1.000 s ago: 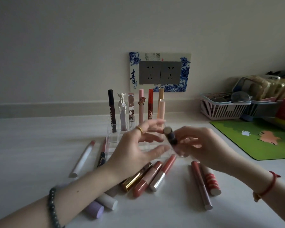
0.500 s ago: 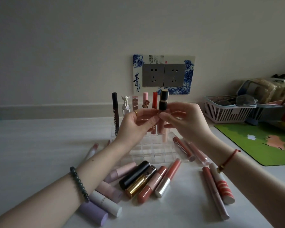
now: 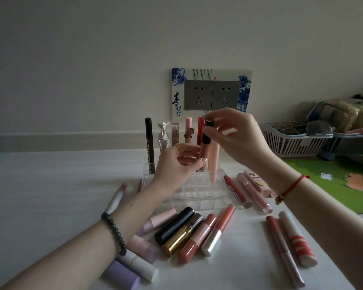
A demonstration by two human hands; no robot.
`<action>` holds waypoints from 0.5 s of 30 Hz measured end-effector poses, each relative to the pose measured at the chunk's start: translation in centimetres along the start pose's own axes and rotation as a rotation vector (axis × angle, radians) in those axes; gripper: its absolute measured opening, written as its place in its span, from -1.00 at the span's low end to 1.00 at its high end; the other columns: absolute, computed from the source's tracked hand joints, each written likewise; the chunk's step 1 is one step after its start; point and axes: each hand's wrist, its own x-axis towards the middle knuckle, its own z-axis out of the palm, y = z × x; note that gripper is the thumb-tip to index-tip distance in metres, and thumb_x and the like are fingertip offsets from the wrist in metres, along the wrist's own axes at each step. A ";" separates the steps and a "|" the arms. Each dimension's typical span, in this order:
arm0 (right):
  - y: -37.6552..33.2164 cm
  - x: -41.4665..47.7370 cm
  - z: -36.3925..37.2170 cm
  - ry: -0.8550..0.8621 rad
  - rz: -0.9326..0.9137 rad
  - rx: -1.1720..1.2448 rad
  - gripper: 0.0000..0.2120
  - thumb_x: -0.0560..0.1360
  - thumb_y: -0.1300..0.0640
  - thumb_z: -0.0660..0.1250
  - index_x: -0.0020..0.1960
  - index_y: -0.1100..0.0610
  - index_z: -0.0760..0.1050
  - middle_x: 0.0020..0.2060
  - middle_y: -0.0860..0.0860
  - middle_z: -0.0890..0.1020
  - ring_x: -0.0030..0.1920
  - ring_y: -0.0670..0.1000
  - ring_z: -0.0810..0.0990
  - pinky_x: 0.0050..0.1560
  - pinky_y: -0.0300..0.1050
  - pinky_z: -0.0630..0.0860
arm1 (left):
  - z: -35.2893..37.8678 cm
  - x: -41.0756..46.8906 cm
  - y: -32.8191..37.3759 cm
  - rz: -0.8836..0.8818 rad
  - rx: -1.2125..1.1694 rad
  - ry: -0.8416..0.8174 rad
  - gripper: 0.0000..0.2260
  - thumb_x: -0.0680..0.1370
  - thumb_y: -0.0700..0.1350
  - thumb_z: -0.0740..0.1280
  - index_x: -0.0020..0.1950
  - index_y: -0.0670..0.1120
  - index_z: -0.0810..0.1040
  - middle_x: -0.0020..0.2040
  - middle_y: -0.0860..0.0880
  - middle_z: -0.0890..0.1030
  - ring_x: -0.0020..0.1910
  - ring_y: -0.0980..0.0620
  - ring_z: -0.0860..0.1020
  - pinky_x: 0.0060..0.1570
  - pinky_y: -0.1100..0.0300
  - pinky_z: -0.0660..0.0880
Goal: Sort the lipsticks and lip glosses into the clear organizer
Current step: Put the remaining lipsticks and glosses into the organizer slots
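Black-capped lip gloss, now lower: right hand clamps cap, left hand pinches tube; I'd seat it upright in clear organizer.

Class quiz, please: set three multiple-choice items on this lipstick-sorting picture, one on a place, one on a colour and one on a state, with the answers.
1. Relative to the clear organizer, where is the gold tube?
A. standing inside it
B. lying on the table in front of it
C. behind it

2. What colour is the cord on the right wrist?
A. red
B. green
C. white

3. How is the black-capped lip gloss?
A. lying flat
B. dropped in a basket
C. held roughly upright by its cap

Answers:
1 B, it lies among the loose tubes nearer the camera.
2 A, the thin cord is plainly red.
3 C, the right hand pinches the cap from above.
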 end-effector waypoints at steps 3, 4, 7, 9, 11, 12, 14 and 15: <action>-0.4 1.1 -0.5 -0.024 -0.052 -0.074 -0.79 0.37 0.17 0.39 0.01 0.08 0.56 -0.25 -0.11 0.60 -0.27 -0.21 0.53 -0.25 -0.52 0.45 | 0.0 0.2 0.0 0.003 0.028 0.013 -0.84 0.37 -0.20 0.47 -0.07 -0.07 0.60 -0.16 0.09 0.67 -0.18 0.21 0.62 -0.15 0.38 0.53; -0.4 1.5 -0.6 -0.037 -0.061 -0.097 -0.80 0.37 0.17 0.39 0.00 0.09 0.57 -0.25 -0.09 0.61 -0.28 -0.21 0.53 -0.26 -0.53 0.43 | 0.0 0.3 0.1 0.003 0.037 0.021 -0.84 0.37 -0.19 0.47 -0.08 -0.06 0.60 -0.17 0.11 0.66 -0.19 0.22 0.62 -0.17 0.38 0.53; -0.3 2.3 -0.8 -0.083 -0.058 -0.138 -0.80 0.36 0.17 0.40 -0.01 0.10 0.59 -0.25 -0.07 0.61 -0.34 -0.25 0.50 -0.33 -0.55 0.39 | 0.0 0.5 0.1 0.013 0.089 0.051 -0.86 0.37 -0.18 0.47 -0.13 -0.01 0.60 -0.23 0.17 0.64 -0.24 0.29 0.59 -0.21 0.40 0.51; -0.1 2.7 -0.9 -0.116 -0.049 -0.159 -0.81 0.36 0.17 0.40 -0.02 0.10 0.60 -0.26 -0.08 0.61 -0.41 -0.31 0.47 -0.38 -0.57 0.34 | 0.1 0.6 0.0 0.004 0.155 0.062 -0.87 0.37 -0.14 0.47 -0.15 0.02 0.60 -0.24 0.19 0.63 -0.25 0.26 0.58 -0.17 0.30 0.54; 0.1 2.9 -0.9 -0.145 -0.049 -0.172 -0.82 0.36 0.18 0.41 -0.04 0.10 0.61 -0.26 -0.07 0.61 -0.43 -0.38 0.45 -0.39 -0.58 0.32 | 0.1 0.6 0.0 -0.010 0.201 0.063 -0.88 0.37 -0.12 0.47 -0.16 0.05 0.59 -0.23 0.19 0.63 -0.22 0.14 0.59 -0.16 0.21 0.57; 0.3 3.0 -0.9 -0.155 -0.049 -0.182 -0.82 0.35 0.18 0.41 -0.05 0.09 0.61 -0.26 -0.07 0.62 -0.43 -0.39 0.44 -0.38 -0.58 0.33 | 0.0 0.6 -0.1 -0.015 0.219 0.060 -0.88 0.37 -0.11 0.47 -0.17 0.08 0.59 -0.23 0.19 0.63 -0.21 0.12 0.60 -0.15 0.24 0.56; 0.6 3.1 -0.8 -0.171 -0.044 -0.202 -0.82 0.34 0.17 0.42 -0.05 0.07 0.62 -0.26 -0.07 0.62 -0.43 -0.39 0.43 -0.39 -0.58 0.33 | 0.1 0.5 -0.1 -0.016 0.260 0.049 -0.87 0.37 -0.09 0.47 -0.19 0.10 0.57 -0.24 0.20 0.62 -0.24 0.21 0.58 -0.20 0.34 0.49; 0.7 3.1 -0.8 -0.178 -0.044 -0.211 -0.82 0.34 0.16 0.43 -0.05 0.07 0.62 -0.26 -0.07 0.62 -0.42 -0.39 0.43 -0.40 -0.58 0.32 | 0.1 0.5 -0.2 -0.018 0.285 0.045 -0.88 0.37 -0.07 0.47 -0.18 0.10 0.58 -0.23 0.19 0.62 -0.28 0.24 0.55 -0.23 0.35 0.45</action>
